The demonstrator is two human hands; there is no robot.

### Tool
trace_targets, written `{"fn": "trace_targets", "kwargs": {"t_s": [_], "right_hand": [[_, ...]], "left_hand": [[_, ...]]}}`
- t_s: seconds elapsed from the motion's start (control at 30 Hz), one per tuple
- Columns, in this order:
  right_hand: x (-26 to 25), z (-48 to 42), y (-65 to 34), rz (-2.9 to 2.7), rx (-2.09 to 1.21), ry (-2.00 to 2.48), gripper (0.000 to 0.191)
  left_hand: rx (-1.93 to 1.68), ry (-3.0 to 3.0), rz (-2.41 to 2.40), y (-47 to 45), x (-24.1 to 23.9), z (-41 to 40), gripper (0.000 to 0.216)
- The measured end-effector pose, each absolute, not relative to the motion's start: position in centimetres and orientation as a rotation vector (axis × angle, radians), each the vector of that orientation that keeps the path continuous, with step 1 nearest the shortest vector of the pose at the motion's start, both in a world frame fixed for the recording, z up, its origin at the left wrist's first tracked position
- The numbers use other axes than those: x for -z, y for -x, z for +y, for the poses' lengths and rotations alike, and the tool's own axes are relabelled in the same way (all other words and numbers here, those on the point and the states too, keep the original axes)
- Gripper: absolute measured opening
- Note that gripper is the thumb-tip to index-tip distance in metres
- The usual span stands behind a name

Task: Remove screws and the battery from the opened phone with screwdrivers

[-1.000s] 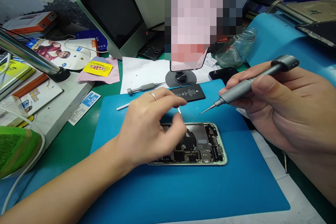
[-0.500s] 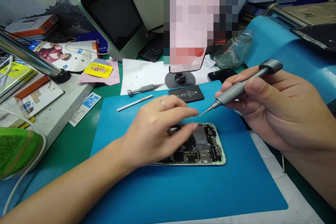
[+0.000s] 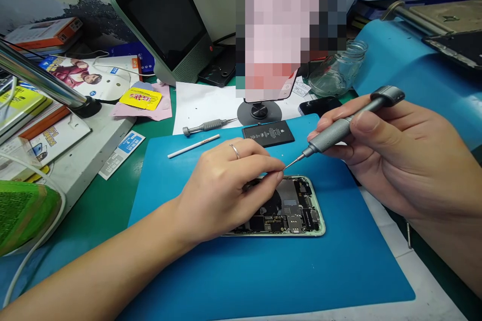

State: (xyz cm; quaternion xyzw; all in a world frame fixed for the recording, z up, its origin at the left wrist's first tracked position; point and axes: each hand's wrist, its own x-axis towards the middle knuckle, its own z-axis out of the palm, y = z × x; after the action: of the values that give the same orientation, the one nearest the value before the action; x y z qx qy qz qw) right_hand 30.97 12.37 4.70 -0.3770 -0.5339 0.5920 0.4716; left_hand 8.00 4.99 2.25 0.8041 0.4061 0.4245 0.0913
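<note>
My right hand [image 3: 391,155] grips a grey precision screwdriver [image 3: 333,134], its thin bit slanting down to the left. At the bit's tip, the thumb and forefinger of my left hand [image 3: 229,188] are pinched together. Whatever is between those fingertips is too small to make out. Below them an opened phone [image 3: 297,205] with a pale green frame lies on a blue mat [image 3: 263,276], its circuit board and inner parts bare. My left hand covers the phone's left portion. Behind the phone rests a black phone battery [image 3: 269,134].
A white stick [image 3: 194,146] and a second screwdriver [image 3: 209,126] lie behind my left hand. Farther back stand a round phone stand [image 3: 259,112], a glass jar [image 3: 339,72] and a smart display [image 3: 165,25]. On the left are a metal post [image 3: 45,77] and papers.
The thumb and forefinger of my left hand have closed together at the screwdriver's tip; they were apart before. My right hand with the screwdriver has barely moved.
</note>
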Motion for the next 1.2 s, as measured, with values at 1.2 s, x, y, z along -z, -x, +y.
{"fn": "trace_targets", "kwargs": {"t_s": [1.2], "right_hand": [[-4.92, 12.25, -30.5, -1.44, -1.392, 0.932, 0.031]], "left_hand": [[-1.259, -2.323, 1.231, -8.34, -2.57, 4.82, 0.011]]}}
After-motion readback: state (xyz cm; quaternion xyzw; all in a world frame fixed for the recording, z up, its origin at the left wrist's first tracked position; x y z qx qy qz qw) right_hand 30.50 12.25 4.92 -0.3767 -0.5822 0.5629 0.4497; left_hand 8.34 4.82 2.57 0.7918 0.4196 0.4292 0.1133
